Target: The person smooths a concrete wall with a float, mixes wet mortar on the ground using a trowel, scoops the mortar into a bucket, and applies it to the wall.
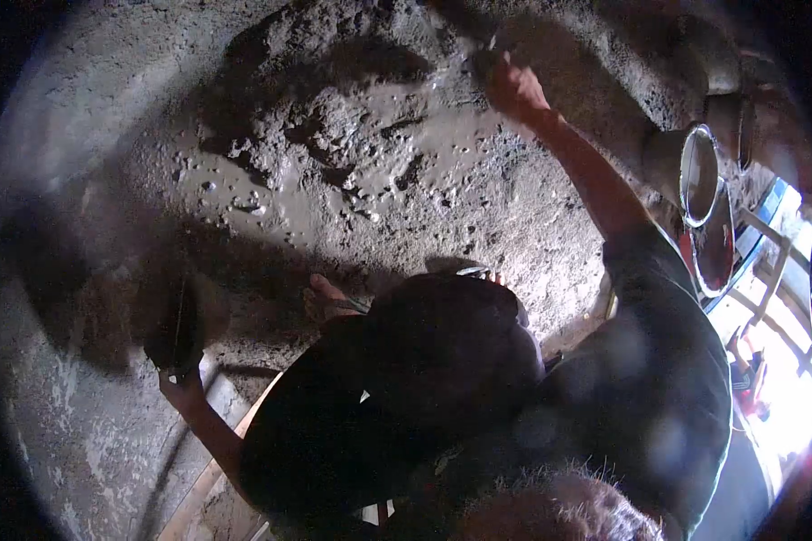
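Note:
My right hand (pixel 519 93) is closed at the far end of the outstretched arm, over the edge of a wet grey mortar patch (pixel 442 135). By its fingers is a small dark tool (pixel 484 63) with a metallic glint; shadow hides its exact kind. At the lower left, my left hand (pixel 182 389) grips the near end of a dark, flat-looking object (pixel 176 329), which is blurred and mostly in shadow. Lumps and loose grit lie in the mortar between the hands.
A bare foot (pixel 327 290) rests on the rough ground near the dark clothing. Round containers (pixel 699 176) stand at the right, close to a bright opening with bars (pixel 771 270). A wooden board (pixel 194 505) lies at the lower left.

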`<state>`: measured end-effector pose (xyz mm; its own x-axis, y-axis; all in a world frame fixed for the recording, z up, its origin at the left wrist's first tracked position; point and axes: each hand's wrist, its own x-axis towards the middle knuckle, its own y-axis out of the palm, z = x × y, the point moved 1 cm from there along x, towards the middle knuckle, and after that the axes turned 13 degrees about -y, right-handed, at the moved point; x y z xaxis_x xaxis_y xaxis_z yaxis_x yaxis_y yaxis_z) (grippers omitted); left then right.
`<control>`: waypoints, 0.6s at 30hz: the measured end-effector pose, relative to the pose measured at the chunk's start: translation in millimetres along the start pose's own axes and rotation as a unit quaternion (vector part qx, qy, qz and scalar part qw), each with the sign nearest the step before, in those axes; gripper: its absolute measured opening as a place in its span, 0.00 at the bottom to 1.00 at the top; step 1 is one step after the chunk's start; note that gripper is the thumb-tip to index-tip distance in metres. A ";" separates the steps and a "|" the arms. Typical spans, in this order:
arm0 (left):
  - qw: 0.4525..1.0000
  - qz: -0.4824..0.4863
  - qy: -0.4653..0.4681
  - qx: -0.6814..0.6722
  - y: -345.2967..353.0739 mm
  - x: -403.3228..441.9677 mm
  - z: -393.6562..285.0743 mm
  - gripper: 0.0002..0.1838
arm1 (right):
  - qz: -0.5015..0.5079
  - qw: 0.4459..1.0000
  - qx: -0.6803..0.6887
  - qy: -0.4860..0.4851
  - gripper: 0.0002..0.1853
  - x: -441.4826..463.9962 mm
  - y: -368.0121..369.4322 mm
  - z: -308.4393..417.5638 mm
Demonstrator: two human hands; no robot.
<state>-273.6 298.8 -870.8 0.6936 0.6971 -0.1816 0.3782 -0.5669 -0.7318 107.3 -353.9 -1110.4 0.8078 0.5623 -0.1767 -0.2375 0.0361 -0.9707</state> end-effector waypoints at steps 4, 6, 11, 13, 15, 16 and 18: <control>0.985 -0.024 -0.038 0.164 -0.2 -2.6 -14.4 0.19 | -0.085 0.968 0.220 0.081 0.18 56.6 6.9 5.9; 0.983 0.004 -0.176 -0.054 0.0 -3.4 -13.3 0.20 | 0.015 0.992 0.023 -0.126 0.16 50.7 18.5 30.1; 0.932 0.009 -0.209 -0.294 -0.1 11.4 25.1 0.19 | -0.051 0.986 0.117 -0.109 0.08 -54.7 -26.0 69.7; 0.882 -0.017 -0.294 -0.369 1.5 10.7 16.2 0.19 | -0.145 0.987 0.051 -0.055 0.08 -98.9 -20.2 72.7; 0.776 0.029 -0.386 -0.498 1.4 6.7 7.8 0.23 | -0.109 0.994 -0.022 0.019 0.09 -145.3 -11.8 81.1; 0.776 0.028 -0.387 -0.497 -3.9 6.1 17.1 0.23 | -0.075 0.976 0.155 0.132 0.08 -156.8 -14.0 92.5; 0.986 0.033 -0.158 0.046 -14.1 2.8 34.3 0.23 | -0.055 0.711 0.542 0.444 0.07 -171.7 -15.2 118.7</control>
<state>-298.1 323.8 -883.5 0.4839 0.7701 -0.4157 0.2708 -0.5834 -0.7657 -91.8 -352.8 -1046.0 0.7619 -0.2193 -0.6095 -0.0332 0.9265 -0.3749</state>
